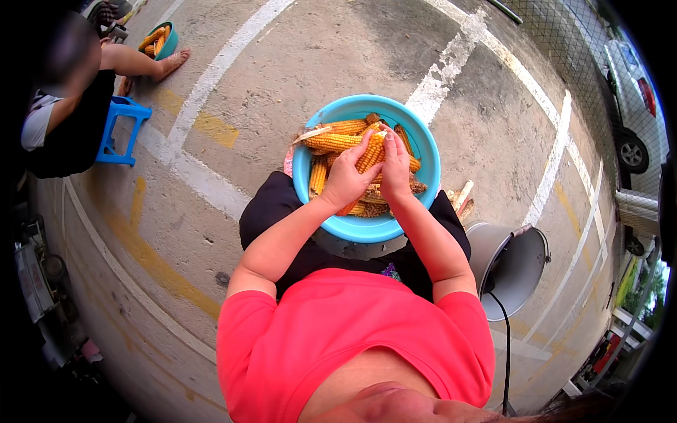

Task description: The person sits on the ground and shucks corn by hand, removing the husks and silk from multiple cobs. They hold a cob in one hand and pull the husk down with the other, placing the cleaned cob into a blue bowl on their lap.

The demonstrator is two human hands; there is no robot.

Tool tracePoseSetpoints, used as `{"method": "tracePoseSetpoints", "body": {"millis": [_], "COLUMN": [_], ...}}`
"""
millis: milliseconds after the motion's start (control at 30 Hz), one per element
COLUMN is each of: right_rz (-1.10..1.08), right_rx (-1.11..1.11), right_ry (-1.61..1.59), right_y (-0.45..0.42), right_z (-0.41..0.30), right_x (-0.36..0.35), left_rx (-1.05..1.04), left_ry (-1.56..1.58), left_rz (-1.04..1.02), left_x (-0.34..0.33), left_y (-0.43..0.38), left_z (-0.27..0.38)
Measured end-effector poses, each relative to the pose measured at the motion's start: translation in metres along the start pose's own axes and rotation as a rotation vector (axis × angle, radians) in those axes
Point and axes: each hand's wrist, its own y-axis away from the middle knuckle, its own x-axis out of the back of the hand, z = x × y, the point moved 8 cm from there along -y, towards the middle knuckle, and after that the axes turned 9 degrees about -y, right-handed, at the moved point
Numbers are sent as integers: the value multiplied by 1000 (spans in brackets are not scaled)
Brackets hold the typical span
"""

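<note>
Both hands are over a round turquoise plastic basin (365, 231) on my lap, between my knees. My left hand (349, 177) grips an ear of dried yellow corn (372, 153), its tip pointing away from me. My right hand (395, 168) holds the same ear near its upper end, thumb and fingertips pressed against the kernels. Several more corn ears (330, 141) lie in the basin, one with a strip of dry husk (313, 134). Loose kernels (372, 210) gather in the basin below my hands, partly hidden by my arms.
To my right, bare cobs (463, 196) lie on the concrete beside a grey metal bucket-like container (521, 269) tipped sideways, with a black cord (508, 338). At upper left a person (63, 121) sits by a blue plastic stool (122, 129) and a green basin of corn (170, 43).
</note>
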Motion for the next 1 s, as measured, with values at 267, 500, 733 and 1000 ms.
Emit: {"method": "tracePoseSetpoints", "body": {"millis": [267, 500, 733, 1000], "right_rz": [55, 45, 18, -18], "right_rx": [75, -27, -151, -188], "right_ry": [79, -7, -100, 9], "right_y": [1, 1, -1, 1], "right_z": [1, 0, 5, -2], "right_x": [0, -1, 0, -6], "left_rx": [-87, -61, 14, -34], "left_ry": [-133, -83, 59, -11], "left_rz": [55, 52, -1, 37], "left_x": [-1, -1, -1, 4], "left_y": [2, 0, -4, -5], "left_z": [2, -1, -10, -4]}}
